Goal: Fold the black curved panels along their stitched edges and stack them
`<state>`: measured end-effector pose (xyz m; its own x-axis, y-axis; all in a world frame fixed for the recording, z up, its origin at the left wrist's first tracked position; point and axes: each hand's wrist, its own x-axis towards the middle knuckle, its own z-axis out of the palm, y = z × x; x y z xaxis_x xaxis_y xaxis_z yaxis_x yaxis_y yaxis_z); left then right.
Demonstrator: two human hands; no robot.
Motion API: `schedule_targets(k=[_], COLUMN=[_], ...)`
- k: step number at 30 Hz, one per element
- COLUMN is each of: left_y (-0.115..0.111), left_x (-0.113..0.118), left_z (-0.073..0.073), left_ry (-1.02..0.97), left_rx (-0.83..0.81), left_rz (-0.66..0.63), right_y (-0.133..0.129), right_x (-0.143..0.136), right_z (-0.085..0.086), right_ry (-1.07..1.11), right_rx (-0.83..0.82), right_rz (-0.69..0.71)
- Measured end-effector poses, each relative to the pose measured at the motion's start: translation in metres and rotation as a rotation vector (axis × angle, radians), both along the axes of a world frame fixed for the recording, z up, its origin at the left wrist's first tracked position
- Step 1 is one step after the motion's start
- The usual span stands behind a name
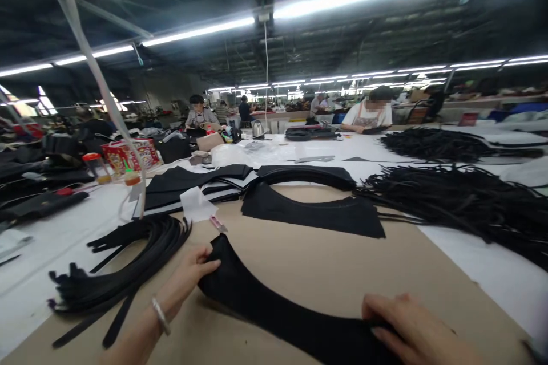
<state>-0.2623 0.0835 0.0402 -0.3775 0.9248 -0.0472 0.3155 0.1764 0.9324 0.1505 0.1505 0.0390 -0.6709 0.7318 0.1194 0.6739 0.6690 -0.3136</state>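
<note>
A curved black fabric piece (274, 308) spans the space between my two hands, above a brown board (274, 256). Its upper left end is pinched by my left hand (197, 268), thumb on top; a silver bangle circles that wrist. My right hand (406, 322) grips the other end at the lower right, its fingertips partly behind the fabric. Beyond the piece lies a similar black panel (308, 214), with a stack of curved black pieces (308, 174) behind it. A pink-handled cutter (218, 223) rests near the left end, beside a white scrap (197, 203).
Bundled black strips (128, 262) curve along the board's left side. Heaps of thin black straps (462, 194) cover the right. More black panels (188, 185) lie at back left, near a red patterned box (131, 154). A person (368, 114) works across the table.
</note>
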Motion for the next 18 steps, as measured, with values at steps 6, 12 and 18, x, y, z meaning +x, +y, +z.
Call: schedule_targets(k=[6,12,18], left_y=[0.109,0.202,0.216], left_x=[0.021,0.017,0.028], left_z=[0.013,0.004,-0.005], left_ry=[-0.053,0.134,0.460], left_rx=[0.159,0.155,0.128], left_rz=[0.029,0.180,0.327], right_y=[0.094,0.167,0.193], right_x=[-0.004,-0.019,-0.027], right_z=[0.036,0.039,0.034], right_ry=[-0.125,-0.184,-0.120], right_rx=[0.245,0.357,0.414], right_rz=[-0.109,-0.188,-0.284])
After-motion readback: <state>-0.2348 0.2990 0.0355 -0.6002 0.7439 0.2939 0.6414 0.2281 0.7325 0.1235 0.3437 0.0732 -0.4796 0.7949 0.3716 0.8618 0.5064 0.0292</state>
